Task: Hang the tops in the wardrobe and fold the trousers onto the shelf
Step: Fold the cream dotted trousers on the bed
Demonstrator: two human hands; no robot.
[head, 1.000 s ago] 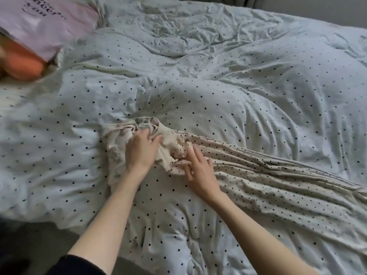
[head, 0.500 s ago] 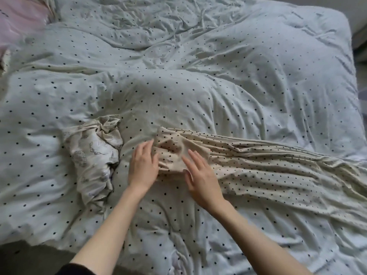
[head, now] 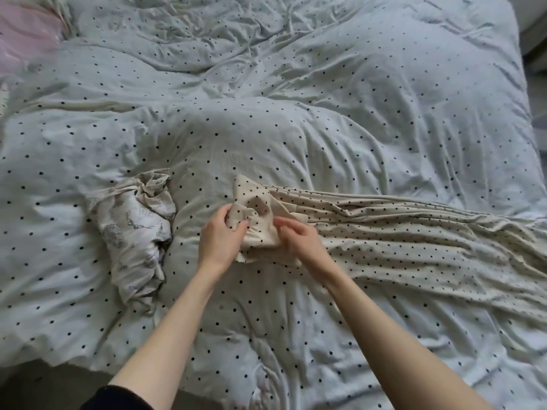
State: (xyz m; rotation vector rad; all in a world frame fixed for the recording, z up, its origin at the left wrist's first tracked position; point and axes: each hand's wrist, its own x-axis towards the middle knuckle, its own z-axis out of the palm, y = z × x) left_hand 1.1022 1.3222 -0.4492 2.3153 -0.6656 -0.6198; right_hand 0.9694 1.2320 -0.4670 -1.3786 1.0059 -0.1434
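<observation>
A long beige garment with black dots lies stretched across the bed, running from the middle out to the right edge. My left hand and my right hand both grip its bunched left end, lifting the fabric a little off the duvet. A second, crumpled cream garment with a grey printed pattern lies in a heap to the left of my left hand, apart from it.
The bed is covered by a rumpled pale duvet with black dots. Something pink shows at the top left corner. Dark floor shows below the bed's near edge at bottom left.
Both hands went from lying flat on the dotted garment's end to gripping and bunching it. A second ago the printed garment was under my left hand; it now lies apart at the left.
</observation>
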